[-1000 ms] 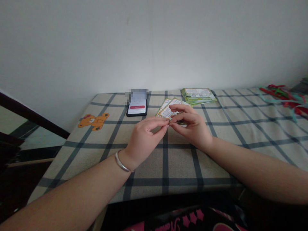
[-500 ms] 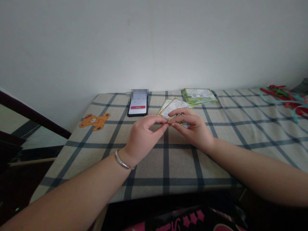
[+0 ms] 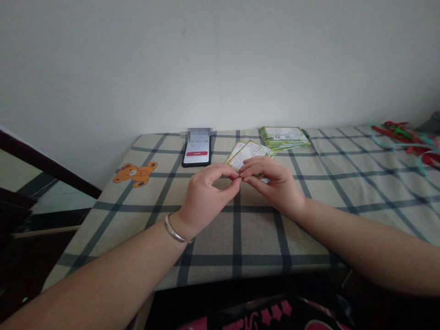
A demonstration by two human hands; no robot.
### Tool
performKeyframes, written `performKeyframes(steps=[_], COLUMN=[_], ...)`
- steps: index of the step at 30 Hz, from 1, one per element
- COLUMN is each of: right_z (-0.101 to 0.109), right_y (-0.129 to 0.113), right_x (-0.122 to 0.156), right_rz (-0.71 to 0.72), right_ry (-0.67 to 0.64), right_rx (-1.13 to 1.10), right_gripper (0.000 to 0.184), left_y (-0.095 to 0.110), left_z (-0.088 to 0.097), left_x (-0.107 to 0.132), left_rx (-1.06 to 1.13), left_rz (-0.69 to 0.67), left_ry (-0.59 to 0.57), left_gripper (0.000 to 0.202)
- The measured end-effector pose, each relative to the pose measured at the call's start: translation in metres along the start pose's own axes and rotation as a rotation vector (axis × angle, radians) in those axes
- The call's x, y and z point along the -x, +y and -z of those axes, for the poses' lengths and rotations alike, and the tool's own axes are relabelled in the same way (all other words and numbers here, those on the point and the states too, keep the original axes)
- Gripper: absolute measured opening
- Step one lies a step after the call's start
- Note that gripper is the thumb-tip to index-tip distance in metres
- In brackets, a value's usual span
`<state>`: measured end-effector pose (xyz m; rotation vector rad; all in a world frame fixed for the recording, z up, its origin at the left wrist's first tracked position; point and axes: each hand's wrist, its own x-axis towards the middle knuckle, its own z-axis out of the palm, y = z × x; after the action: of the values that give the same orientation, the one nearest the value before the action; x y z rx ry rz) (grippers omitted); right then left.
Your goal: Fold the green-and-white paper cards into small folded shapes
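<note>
Over the middle of the table, my left hand (image 3: 209, 188) and my right hand (image 3: 270, 181) meet fingertip to fingertip. Thumb and index finger of the left are pinched together; the right is closed in a pinch against them. Whatever lies between the tips is too small to make out. A silver bangle (image 3: 174, 229) circles my left wrist. Just beyond the fingers lie fanned cards (image 3: 245, 153) with white faces, printed text and green edges, partly hidden by my right hand.
A green and white card box (image 3: 285, 136) sits by the wall at the back. Left of the cards lies a phone (image 3: 196, 153) with a timer on its screen. An orange bear cutout (image 3: 135, 174) is on the checked tablecloth (image 3: 213, 250); red and teal ribbons (image 3: 412, 142) lie far right.
The fingers of my right hand have shifted slightly and curled a little closer to my left fingertips. The cards, phone and box have stayed in place.
</note>
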<state>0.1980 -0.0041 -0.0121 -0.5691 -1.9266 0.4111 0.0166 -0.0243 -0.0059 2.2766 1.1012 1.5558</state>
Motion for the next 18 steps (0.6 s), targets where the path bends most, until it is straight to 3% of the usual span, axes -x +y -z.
performKeyframes(steps=[9, 14, 18], right_z=[-0.001, -0.002, 0.0], right_y=[-0.002, -0.002, 0.003], right_x=[0.0, 0.003, 0.002], right_rz=[-0.031, -0.294, -0.42], right_ry=[0.009, 0.06, 0.083], right_rx=[-0.007, -0.193, -0.163], right_gripper=[0.005, 0.023, 0.028], left_y=[0.001, -0.003, -0.01], left_z=[0.0, 0.005, 0.007], left_x=[-0.001, -0.002, -0.003], left_rx=[0.027, 0.038, 0.099], left_rz=[-0.003, 0.065, 0.146], left_ry=[-0.009, -0.03, -0.057], left_gripper=[0.01, 0.006, 0.002])
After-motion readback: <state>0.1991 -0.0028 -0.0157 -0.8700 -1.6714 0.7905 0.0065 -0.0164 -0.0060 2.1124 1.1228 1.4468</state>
